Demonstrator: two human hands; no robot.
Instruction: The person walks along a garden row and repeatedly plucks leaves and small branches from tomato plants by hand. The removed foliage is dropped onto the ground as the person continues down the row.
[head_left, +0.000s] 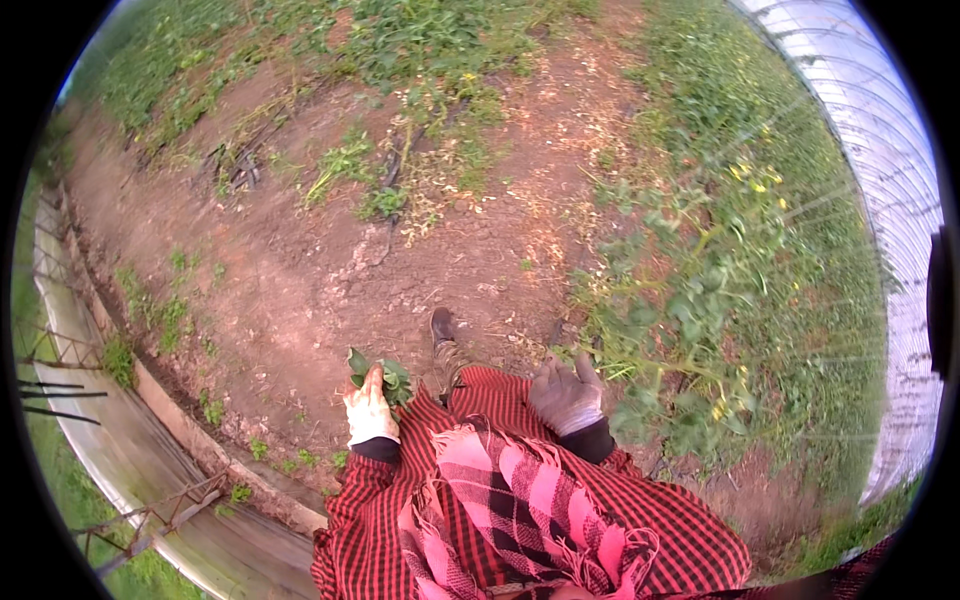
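My left hand (370, 409), in a pale work glove with brownish fingers, grips a small bunch of green leaves (395, 381). The leaves stick out past the fingers on both sides. In a greyish, soiled glove, my right hand (566, 395) is held in front of my red-and-black checked garment (495, 386). Its back faces up, and the palm is hidden, so whether it holds anything is unclear. Just right of it grows a leafy plant (694, 300) with yellow flowers (756, 178). One dark shoe (443, 325) shows on the bare soil (300, 292) ahead.
A dense green crop row (817, 247) runs along the right, beside a translucent plastic greenhouse wall (892, 187). At left, a low concrete curb (187, 431) and metal trusses (169, 517) edge the soil. Dark drip tubing (393, 169) and weeds lie ahead. A pink-and-black fringed scarf (525, 499) hangs below me.
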